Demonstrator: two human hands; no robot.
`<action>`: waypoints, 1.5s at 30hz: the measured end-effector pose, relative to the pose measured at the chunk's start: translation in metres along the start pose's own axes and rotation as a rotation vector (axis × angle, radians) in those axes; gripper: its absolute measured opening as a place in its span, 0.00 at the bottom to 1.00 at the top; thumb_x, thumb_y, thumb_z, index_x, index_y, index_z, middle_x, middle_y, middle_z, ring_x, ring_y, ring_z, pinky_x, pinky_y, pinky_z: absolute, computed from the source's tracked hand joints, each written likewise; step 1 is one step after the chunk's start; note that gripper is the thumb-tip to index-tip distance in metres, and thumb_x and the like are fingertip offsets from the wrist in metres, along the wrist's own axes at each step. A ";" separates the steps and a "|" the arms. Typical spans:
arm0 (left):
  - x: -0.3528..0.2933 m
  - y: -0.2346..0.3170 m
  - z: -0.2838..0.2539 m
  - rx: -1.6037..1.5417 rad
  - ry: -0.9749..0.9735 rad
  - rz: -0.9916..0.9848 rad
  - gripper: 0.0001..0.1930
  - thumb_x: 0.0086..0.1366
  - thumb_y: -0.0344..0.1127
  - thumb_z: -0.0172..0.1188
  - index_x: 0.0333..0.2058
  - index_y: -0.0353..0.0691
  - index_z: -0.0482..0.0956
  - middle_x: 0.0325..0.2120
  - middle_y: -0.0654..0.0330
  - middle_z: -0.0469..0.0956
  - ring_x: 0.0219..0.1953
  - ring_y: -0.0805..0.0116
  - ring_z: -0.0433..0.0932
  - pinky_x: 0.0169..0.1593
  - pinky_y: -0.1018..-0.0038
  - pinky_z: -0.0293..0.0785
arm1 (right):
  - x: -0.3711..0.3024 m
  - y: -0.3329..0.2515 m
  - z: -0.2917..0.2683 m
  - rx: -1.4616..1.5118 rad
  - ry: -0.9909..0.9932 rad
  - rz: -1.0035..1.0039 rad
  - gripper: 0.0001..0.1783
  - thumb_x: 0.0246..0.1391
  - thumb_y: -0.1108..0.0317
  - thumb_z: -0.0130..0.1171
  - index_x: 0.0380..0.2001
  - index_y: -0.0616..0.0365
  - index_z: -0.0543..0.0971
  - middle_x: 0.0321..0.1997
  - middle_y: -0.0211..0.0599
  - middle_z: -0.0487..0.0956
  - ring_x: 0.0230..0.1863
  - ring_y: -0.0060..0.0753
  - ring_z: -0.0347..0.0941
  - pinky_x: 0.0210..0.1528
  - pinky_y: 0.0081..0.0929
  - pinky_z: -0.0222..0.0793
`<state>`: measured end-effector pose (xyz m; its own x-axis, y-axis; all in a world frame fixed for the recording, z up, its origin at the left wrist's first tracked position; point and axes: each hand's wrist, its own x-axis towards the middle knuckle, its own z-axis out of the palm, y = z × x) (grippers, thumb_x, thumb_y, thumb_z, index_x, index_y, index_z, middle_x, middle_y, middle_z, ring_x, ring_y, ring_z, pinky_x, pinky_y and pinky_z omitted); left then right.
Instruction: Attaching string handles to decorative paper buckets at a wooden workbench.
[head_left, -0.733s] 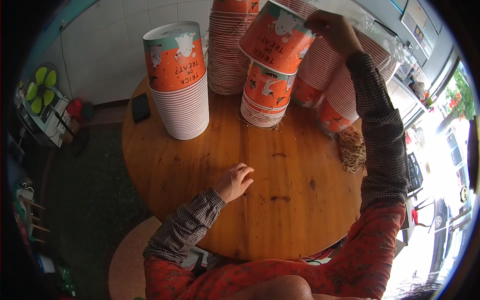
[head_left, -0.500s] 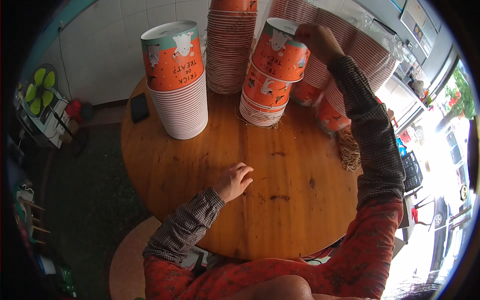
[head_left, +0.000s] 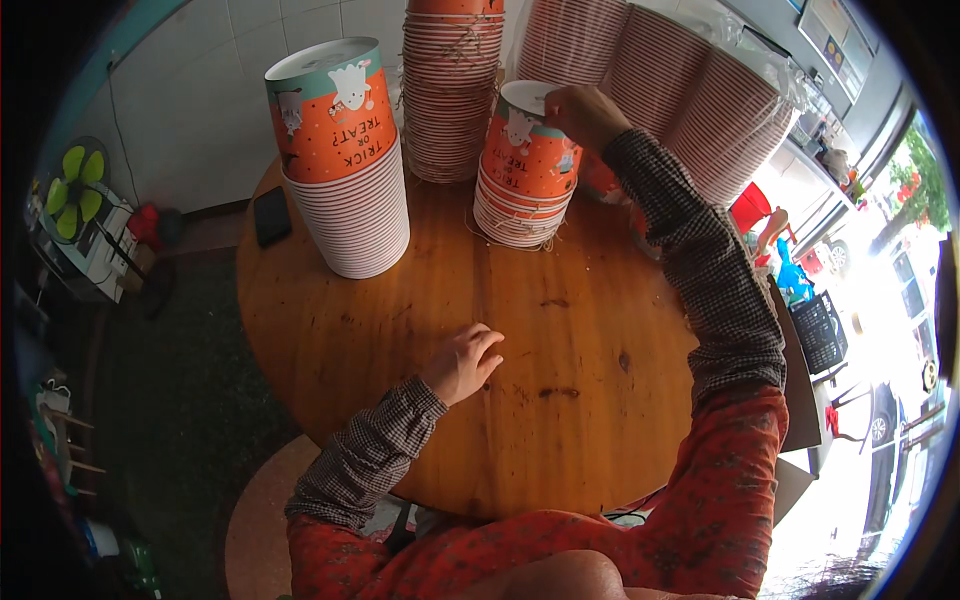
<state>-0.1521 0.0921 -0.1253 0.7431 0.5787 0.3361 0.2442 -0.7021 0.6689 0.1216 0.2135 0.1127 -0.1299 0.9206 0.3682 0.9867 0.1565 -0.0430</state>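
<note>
Across the round wooden surface (head_left: 560, 440), my right fingers (head_left: 563, 106) are pinching the top edge of an upside-down orange bucket (head_left: 515, 150) that is crowning a short stack (head_left: 518, 215). Nearer me, my left fingers (head_left: 486, 342) are curling loosely, half open and holding nothing, while a taller bucket stack (head_left: 352, 205) is standing left, beside a dark phone (head_left: 271, 218).

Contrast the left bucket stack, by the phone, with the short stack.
The left stack is taller than the short stack, with more rims showing. The right hand grips the short stack's top bucket; the left stack stands untouched. Both stand upside down, each topped in teal and orange.
</note>
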 end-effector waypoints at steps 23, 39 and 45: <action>0.002 -0.004 0.004 0.047 0.059 0.046 0.15 0.57 0.29 0.63 0.43 0.36 0.74 0.40 0.54 0.75 0.41 0.56 0.77 0.44 0.68 0.78 | -0.023 -0.001 0.025 -0.056 0.166 -0.014 0.10 0.54 0.63 0.54 0.34 0.55 0.78 0.38 0.44 0.77 0.40 0.51 0.75 0.41 0.44 0.72; 0.001 -0.005 0.002 0.029 0.066 0.058 0.14 0.58 0.30 0.62 0.42 0.34 0.73 0.39 0.54 0.75 0.40 0.55 0.76 0.43 0.67 0.77 | -0.025 -0.009 0.021 -0.104 0.152 0.102 0.15 0.53 0.54 0.58 0.36 0.52 0.81 0.39 0.38 0.78 0.40 0.46 0.76 0.40 0.42 0.70; 0.003 0.001 0.000 0.050 0.062 0.057 0.14 0.58 0.31 0.62 0.43 0.34 0.73 0.39 0.54 0.75 0.41 0.56 0.76 0.43 0.67 0.77 | -0.028 -0.003 0.028 -0.025 0.292 0.043 0.14 0.53 0.54 0.58 0.35 0.51 0.81 0.36 0.38 0.79 0.38 0.45 0.77 0.40 0.41 0.70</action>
<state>-0.1500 0.0930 -0.1236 0.7173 0.5605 0.4139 0.2346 -0.7536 0.6141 0.1194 0.1978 0.0762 -0.0577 0.7838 0.6184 0.9933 0.1069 -0.0428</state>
